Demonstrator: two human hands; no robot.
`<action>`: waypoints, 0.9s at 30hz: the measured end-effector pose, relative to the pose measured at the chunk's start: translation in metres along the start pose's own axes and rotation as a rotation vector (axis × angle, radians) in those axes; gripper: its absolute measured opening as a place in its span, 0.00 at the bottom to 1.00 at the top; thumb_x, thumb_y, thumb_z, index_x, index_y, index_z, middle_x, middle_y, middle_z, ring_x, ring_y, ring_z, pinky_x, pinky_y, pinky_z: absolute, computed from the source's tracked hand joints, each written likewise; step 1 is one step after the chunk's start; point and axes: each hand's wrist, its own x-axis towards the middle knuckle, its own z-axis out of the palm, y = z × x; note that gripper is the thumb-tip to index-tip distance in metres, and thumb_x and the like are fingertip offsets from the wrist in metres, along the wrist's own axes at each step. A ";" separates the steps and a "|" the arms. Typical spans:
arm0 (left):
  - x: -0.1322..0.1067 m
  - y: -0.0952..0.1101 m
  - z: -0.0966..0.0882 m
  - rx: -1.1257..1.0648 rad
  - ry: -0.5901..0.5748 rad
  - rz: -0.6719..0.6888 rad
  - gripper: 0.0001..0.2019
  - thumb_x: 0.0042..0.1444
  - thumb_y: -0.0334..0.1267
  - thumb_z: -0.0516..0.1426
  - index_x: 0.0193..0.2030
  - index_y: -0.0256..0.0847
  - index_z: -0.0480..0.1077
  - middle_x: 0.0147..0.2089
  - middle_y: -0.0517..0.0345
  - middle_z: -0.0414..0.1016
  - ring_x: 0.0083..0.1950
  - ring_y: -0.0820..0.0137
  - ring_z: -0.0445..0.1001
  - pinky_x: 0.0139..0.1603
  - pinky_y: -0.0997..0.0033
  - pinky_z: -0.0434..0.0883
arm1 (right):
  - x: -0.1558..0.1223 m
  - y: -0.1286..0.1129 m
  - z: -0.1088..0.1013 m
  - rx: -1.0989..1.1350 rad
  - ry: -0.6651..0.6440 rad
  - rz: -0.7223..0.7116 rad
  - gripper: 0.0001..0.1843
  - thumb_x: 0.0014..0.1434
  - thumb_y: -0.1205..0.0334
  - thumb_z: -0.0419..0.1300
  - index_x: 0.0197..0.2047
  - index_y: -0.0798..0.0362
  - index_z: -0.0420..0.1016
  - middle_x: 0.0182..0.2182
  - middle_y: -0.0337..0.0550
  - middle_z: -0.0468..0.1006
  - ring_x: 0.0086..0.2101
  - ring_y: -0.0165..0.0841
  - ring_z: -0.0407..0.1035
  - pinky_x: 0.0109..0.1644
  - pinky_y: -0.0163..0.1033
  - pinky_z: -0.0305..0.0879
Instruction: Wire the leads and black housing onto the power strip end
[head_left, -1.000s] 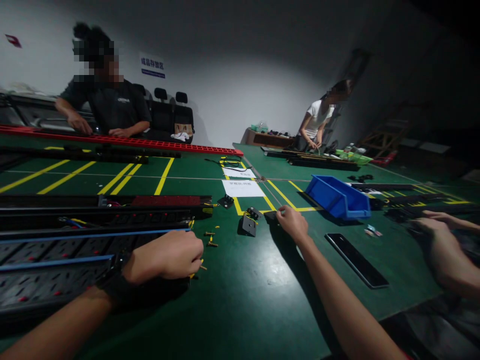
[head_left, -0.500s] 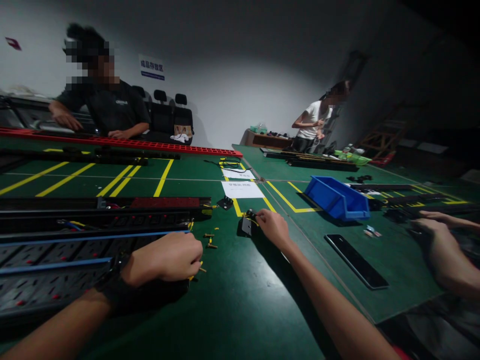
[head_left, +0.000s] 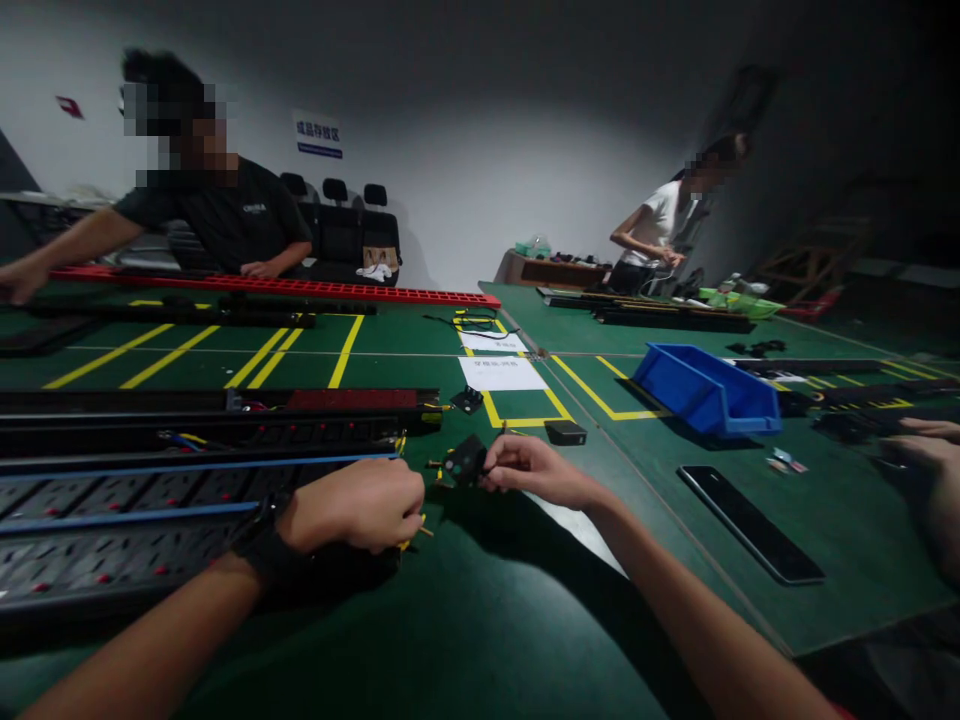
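Observation:
My left hand (head_left: pixel 364 505) is closed at the near right end of the long black power strips (head_left: pixel 97 565). What its curled fingers hold is hidden. A yellow wire (head_left: pixel 424 532) with a terminal tip pokes out beside them. My right hand (head_left: pixel 536 470) pinches a small black end cap (head_left: pixel 465 461), a plate with round holes, held up off the table just right of the left hand. Another black end cap (head_left: pixel 467 399) lies farther back, near the end of the strip with the dark red panel (head_left: pixel 352 400). A small black block (head_left: pixel 565 433) rests beyond my right hand.
Right of my arm lie a phone (head_left: pixel 750 525) and a blue bin (head_left: pixel 705 390). Paper labels (head_left: pixel 504 374) and glasses (head_left: pixel 480 320) are farther back. A red rail (head_left: pixel 300 287) crosses in front of a co-worker (head_left: pixel 225 215). Another person's hand (head_left: pixel 926 450) is at the right edge.
My right hand has lifted an end cap off the table and brought it left and nearer to me. My left hand stays closed at the strip's end. The view has shifted slightly.

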 end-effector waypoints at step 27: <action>-0.004 0.004 0.000 0.096 0.026 -0.014 0.15 0.65 0.36 0.55 0.36 0.37 0.84 0.37 0.43 0.86 0.33 0.60 0.78 0.33 0.66 0.69 | -0.006 0.002 0.073 -0.682 -0.172 -0.096 0.09 0.59 0.64 0.74 0.43 0.51 0.81 0.32 0.36 0.81 0.31 0.31 0.71 0.34 0.34 0.57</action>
